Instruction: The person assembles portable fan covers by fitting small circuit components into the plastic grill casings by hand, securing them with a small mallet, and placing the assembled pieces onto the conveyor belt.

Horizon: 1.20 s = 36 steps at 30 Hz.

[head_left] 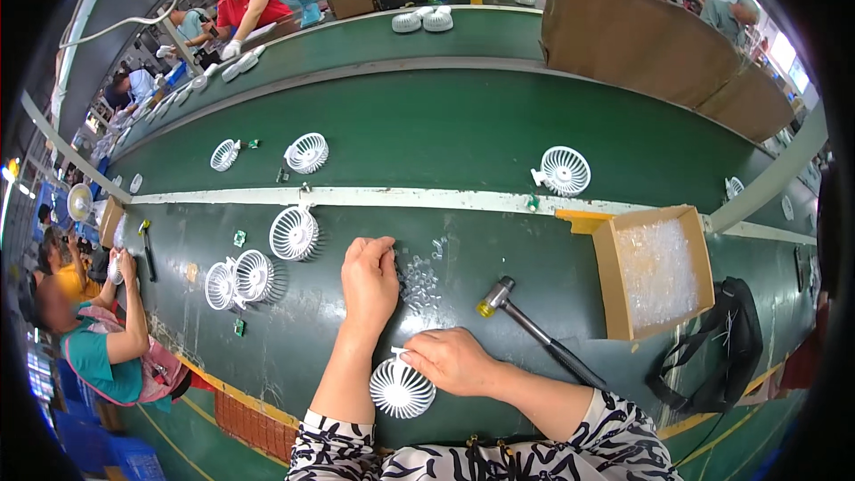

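My right hand is closed on the short neck of a white round fan grille, which rests on the green bench near my body. Ahead of it, my left hand is closed, thumb and fingers drawn together. Whatever its fingertips hold, if anything, is too small to make out. A scatter of small clear plastic pieces lies just right of the left hand. Beyond my right hand rests a mallet with a yellow-tipped head and black handle.
Several white grilles, including one upright grille, stand on the left. A small green circuit board lies nearby. At right are a cardboard box of clear plastic pieces and a black bag. A green conveyor belt crosses ahead; co-workers sit around.
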Each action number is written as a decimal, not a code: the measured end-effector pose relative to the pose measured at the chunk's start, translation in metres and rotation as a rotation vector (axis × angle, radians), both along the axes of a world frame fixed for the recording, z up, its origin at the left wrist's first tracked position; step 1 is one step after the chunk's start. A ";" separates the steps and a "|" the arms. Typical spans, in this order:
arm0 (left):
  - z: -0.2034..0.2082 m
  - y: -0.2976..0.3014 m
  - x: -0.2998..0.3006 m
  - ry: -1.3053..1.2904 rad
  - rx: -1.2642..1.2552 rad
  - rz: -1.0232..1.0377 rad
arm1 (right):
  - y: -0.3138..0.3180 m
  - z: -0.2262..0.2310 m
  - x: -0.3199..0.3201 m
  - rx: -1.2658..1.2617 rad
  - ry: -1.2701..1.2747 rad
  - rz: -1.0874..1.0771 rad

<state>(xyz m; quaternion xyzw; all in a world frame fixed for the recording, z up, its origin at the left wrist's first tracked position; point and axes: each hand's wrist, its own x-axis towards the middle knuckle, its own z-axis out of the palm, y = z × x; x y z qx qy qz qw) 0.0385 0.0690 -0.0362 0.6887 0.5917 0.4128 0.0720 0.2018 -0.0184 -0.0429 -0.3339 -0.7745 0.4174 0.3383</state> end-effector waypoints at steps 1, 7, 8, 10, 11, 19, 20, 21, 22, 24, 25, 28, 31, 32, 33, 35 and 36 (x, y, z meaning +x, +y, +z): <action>-0.001 0.002 0.000 -0.002 0.004 0.004 | 0.000 0.000 0.001 -0.005 -0.004 0.006; -0.005 0.003 -0.003 -0.139 -0.036 -0.002 | 0.002 -0.001 0.000 0.010 0.024 0.000; -0.005 0.003 -0.003 -0.134 -0.001 -0.021 | 0.002 -0.001 0.000 0.014 0.022 0.000; -0.005 0.004 -0.003 -0.128 0.035 -0.035 | 0.003 -0.001 0.000 0.013 0.018 0.008; -0.004 0.004 -0.002 -0.169 0.054 -0.017 | 0.003 -0.001 0.000 0.014 0.016 0.013; -0.011 0.006 -0.006 -0.202 0.026 0.037 | 0.003 -0.001 0.001 0.004 -0.041 0.016; -0.010 0.006 -0.007 -0.204 0.032 0.032 | 0.003 -0.001 -0.001 0.010 -0.042 0.012; -0.008 0.006 -0.008 -0.176 0.028 0.034 | 0.002 -0.001 -0.001 0.008 -0.029 0.007; -0.005 0.005 -0.009 -0.149 0.025 0.035 | 0.002 0.000 -0.002 0.007 -0.017 -0.001; 0.002 0.004 -0.010 -0.112 0.038 0.043 | 0.002 0.004 -0.004 -0.008 0.000 0.008; 0.003 0.003 -0.009 -0.112 0.039 0.039 | 0.001 0.003 -0.004 -0.005 0.004 0.008; 0.000 0.006 -0.004 -0.053 0.065 0.018 | 0.000 -0.002 0.000 0.001 0.004 -0.009; -0.001 0.008 0.004 -0.049 0.081 -0.024 | -0.001 -0.008 0.006 0.012 -0.026 -0.030; -0.004 0.007 0.000 -0.106 0.067 -0.040 | -0.001 -0.006 0.005 0.015 -0.011 -0.011; -0.005 0.007 -0.002 -0.096 0.067 -0.035 | -0.002 -0.009 0.003 0.022 -0.028 -0.002; -0.010 0.005 -0.007 -0.080 0.056 -0.023 | -0.002 -0.010 0.003 0.042 -0.049 0.031; -0.012 0.007 -0.007 -0.079 0.048 -0.022 | -0.001 -0.011 0.003 0.044 -0.042 0.033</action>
